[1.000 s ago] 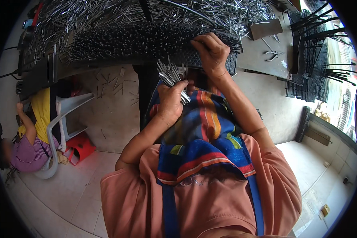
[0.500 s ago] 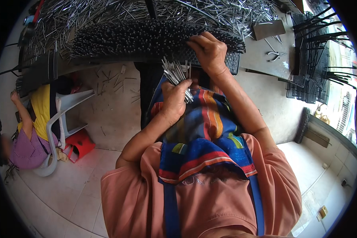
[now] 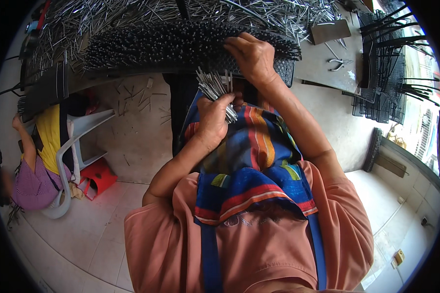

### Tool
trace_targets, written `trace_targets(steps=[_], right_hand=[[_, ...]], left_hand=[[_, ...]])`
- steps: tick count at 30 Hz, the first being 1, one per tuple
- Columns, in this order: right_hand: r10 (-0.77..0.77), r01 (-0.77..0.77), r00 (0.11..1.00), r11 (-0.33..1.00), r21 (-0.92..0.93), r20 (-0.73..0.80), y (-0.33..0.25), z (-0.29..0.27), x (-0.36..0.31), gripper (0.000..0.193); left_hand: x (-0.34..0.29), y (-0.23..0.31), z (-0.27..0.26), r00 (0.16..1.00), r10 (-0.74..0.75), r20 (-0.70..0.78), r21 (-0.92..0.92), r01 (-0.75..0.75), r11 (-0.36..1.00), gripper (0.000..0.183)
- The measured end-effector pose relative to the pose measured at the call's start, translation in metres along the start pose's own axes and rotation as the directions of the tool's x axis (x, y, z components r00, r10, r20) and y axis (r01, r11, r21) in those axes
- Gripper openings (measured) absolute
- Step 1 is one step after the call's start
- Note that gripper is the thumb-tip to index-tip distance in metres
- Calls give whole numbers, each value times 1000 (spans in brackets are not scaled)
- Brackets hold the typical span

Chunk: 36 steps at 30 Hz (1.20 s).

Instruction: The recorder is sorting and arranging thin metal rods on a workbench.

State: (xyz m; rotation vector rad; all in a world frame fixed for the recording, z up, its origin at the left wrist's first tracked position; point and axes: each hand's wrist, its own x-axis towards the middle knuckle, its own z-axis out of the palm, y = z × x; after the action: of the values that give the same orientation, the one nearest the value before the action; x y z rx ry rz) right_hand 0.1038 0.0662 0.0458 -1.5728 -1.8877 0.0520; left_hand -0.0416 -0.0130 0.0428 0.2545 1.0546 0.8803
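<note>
My left hand [image 3: 213, 115] is closed round a bundle of thin metal rods [image 3: 211, 87], held over my lap at the front edge of a long black perforated board [image 3: 219, 63]. Dark upright rods [image 3: 146, 49] fill most of that board, packed close together. At its right part, where a strip of bare holes shows, my right hand [image 3: 252, 54] reaches in with fingers pinched downward. The fingertips are among the rods, and whatever they grip is hidden. A striped, colourful apron [image 3: 252, 193] covers my lap.
Loose metal rods [image 3: 132, 12] lie heaped behind the board. Pliers [image 3: 337, 63] and a flat plate [image 3: 331, 31] rest on the table to the right. Black mesh racks [image 3: 384, 73] stand beyond. At left, another person [image 3: 36, 183] sits on a grey plastic chair [image 3: 66, 151] near a red container [image 3: 98, 178].
My right hand has shifted slightly left along the board, still pinched. My left hand keeps its bundle of rods in nearly the same place. The whole view has tilted a little.
</note>
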Motion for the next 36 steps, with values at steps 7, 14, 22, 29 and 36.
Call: trace_targets(steps=[7, 14, 22, 29, 36], right_hand=[[-4, 3, 999, 1000, -30, -35, 3, -6, -13, 12], [-53, 52, 997, 999, -17, -61, 7, -2, -7, 8], [-209, 213, 977, 973, -87, 51, 14, -9, -20, 16], [387, -496, 865, 753, 432, 319, -11, -31, -37, 11], [470, -825, 514, 41, 564, 717, 1, -35, -47, 9]], left_hand=[[1, -1, -3, 1000, -1, 8, -37, 1, 999, 15], [0, 1, -3, 1000, -12, 13, -49, 12, 999, 16], [1, 4, -4, 999, -27, 38, -21, 27, 999, 12], [1, 4, 0, 992, 9, 124, 4, -9, 1000, 17], [2, 4, 5, 999, 16, 41, -67, -13, 998, 17]])
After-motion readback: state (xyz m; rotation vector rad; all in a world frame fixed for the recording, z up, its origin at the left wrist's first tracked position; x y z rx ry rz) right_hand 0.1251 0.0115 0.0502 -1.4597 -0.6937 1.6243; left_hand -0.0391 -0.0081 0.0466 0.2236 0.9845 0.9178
